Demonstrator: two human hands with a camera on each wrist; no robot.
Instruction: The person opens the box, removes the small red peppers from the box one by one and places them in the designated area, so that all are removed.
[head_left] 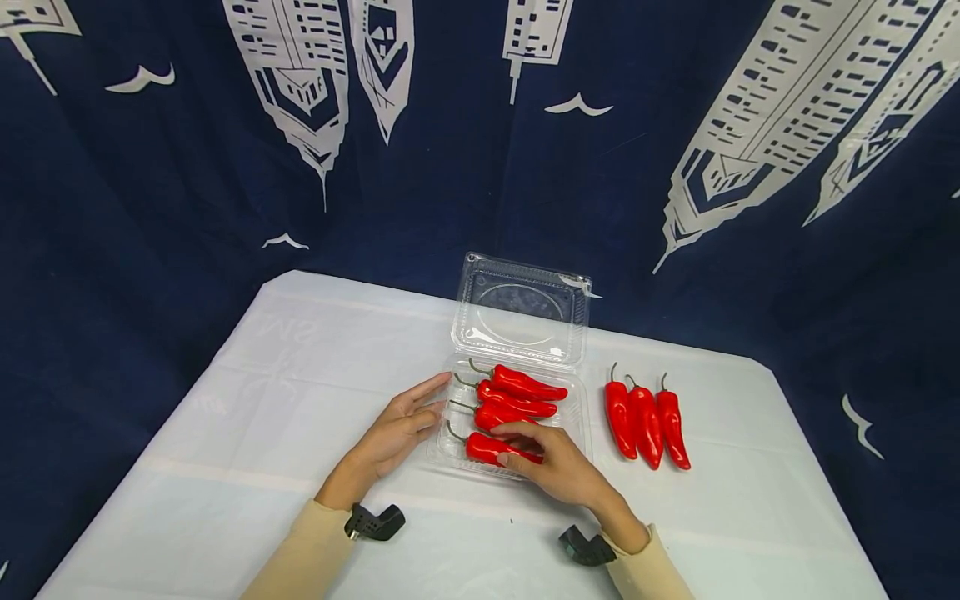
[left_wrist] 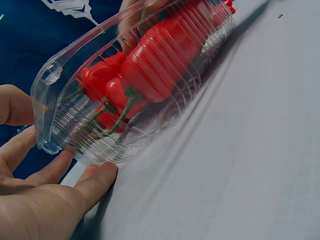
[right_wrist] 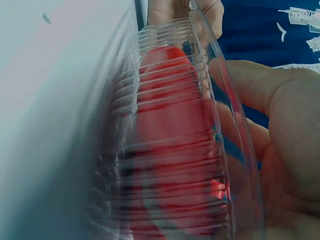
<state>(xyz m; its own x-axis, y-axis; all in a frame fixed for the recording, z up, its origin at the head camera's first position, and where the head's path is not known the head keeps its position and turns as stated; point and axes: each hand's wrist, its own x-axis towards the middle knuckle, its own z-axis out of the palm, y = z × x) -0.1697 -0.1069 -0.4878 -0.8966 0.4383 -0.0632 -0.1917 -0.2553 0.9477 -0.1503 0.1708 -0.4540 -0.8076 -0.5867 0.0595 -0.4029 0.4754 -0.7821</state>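
Observation:
A clear plastic clamshell box (head_left: 585, 417) lies with its lid (head_left: 521, 312) raised at the back. Several red chili peppers (head_left: 517, 382) lie in its base, stems to the left. My right hand (head_left: 558, 467) reaches over the front rim and holds the nearest red chili pepper (head_left: 483, 448) between thumb and fingers. That pepper shows through the ribbed wall in the right wrist view. My left hand (head_left: 393, 433) is at the box's left side, fingers extended. In the left wrist view, the left fingertips (left_wrist: 102, 172) are right at the box's lower edge.
Three more red chili peppers (head_left: 643, 425) lie side by side to the right of the box, stems pointing away. White cloth covers the table (head_left: 300, 400). Behind it hangs a dark blue curtain (head_left: 465, 192) with white building prints.

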